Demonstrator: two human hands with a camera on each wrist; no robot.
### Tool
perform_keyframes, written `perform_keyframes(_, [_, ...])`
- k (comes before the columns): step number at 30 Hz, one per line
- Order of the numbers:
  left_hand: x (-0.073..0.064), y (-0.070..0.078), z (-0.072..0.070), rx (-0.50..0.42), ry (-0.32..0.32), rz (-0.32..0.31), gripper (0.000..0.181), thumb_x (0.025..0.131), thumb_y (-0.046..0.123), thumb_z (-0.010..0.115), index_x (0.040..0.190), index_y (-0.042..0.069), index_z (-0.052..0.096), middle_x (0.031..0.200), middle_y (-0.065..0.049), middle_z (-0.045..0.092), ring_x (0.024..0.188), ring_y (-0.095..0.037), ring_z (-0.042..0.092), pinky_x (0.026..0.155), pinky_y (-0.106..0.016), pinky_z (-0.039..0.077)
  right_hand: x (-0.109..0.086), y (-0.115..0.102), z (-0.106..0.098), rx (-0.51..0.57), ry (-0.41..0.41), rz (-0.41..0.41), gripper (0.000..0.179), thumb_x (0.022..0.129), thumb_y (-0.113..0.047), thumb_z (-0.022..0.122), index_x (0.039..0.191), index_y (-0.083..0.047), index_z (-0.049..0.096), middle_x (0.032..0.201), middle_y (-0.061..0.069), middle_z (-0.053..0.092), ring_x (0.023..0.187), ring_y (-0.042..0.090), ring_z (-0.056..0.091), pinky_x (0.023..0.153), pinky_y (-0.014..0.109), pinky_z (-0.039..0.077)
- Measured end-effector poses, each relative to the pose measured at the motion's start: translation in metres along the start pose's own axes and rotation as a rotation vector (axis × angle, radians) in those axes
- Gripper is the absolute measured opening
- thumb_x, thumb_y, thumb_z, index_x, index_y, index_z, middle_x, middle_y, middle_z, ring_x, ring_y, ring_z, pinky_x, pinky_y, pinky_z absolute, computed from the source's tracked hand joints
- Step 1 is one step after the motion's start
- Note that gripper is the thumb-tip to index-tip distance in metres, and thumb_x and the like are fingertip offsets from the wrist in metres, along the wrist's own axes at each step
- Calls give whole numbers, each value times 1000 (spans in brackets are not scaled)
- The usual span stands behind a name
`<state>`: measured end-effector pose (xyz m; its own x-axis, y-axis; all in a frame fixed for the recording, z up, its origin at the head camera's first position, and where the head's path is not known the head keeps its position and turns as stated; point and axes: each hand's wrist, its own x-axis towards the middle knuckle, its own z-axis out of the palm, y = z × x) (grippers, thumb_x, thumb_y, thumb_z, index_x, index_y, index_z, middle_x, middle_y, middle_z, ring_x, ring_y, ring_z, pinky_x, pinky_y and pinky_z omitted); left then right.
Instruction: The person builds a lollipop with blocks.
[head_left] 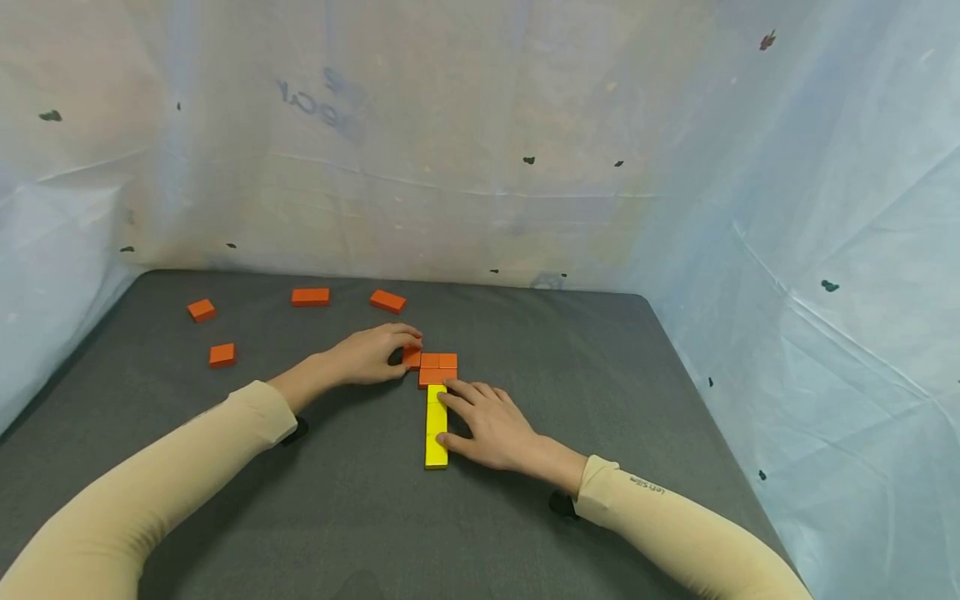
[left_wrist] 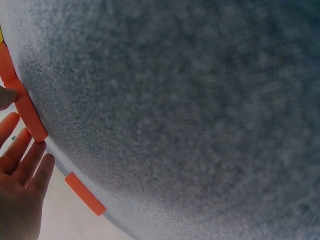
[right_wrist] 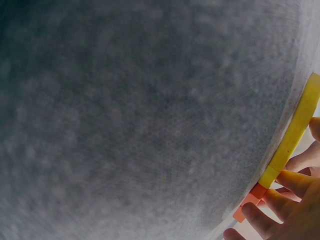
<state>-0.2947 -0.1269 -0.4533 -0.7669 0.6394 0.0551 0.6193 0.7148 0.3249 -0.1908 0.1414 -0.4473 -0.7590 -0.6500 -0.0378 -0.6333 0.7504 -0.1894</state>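
Note:
My left hand [head_left: 367, 355] pinches an orange block [head_left: 412, 357] between thumb and fingers, right against the left side of a small group of orange blocks [head_left: 438, 377]. In the left wrist view that pinched block [left_wrist: 31, 119] stretches from the thumb to the fingertips. A yellow strip of blocks [head_left: 436, 433] runs from the orange group toward the person. My right hand [head_left: 491, 427] lies along the strip's right side, thumb and fingertips touching it, the fingers loosely extended. The right wrist view shows its fingers beside the yellow strip [right_wrist: 295, 127] and the orange end.
Several loose orange blocks lie on the dark grey table [head_left: 600, 367]: two at the back, one [head_left: 311, 297] and another [head_left: 387, 301], and two at the left, one [head_left: 201, 310] and another [head_left: 222, 355]. Pale plastic sheeting [head_left: 450, 125] hangs behind and beside the table.

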Motion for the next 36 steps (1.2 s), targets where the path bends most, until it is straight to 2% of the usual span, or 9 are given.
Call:
perform_keyframes(17, [-1, 0, 0, -2, 0, -1, 44, 96, 21, 75, 137, 8, 67, 150, -13, 55, 136, -35, 54, 108, -55, 49, 0, 0, 0, 15, 4, -6, 68, 104, -55, 58, 159, -19, 45, 168, 2, 32, 148, 27, 40, 117, 55, 37])
perform_keyframes(24, [-3, 0, 0, -2, 13, 13, 43, 96, 20, 75, 137, 7, 67, 149, -14, 55, 136, -36, 54, 107, -56, 49, 0, 0, 0, 15, 2, -3, 68, 103, -55, 58, 159, -19, 45, 169, 2, 32, 148, 27, 40, 117, 55, 37])
perform_keyframes(36, [-9, -5, -1, -34, 50, -16, 48, 97, 24, 75, 141, 8, 64, 153, -14, 52, 138, -36, 52, 109, -57, 47, 1, -1, -1, 13, -10, 12, 68, 103, -56, 58, 160, -20, 45, 169, 1, 32, 149, 26, 39, 118, 54, 36])
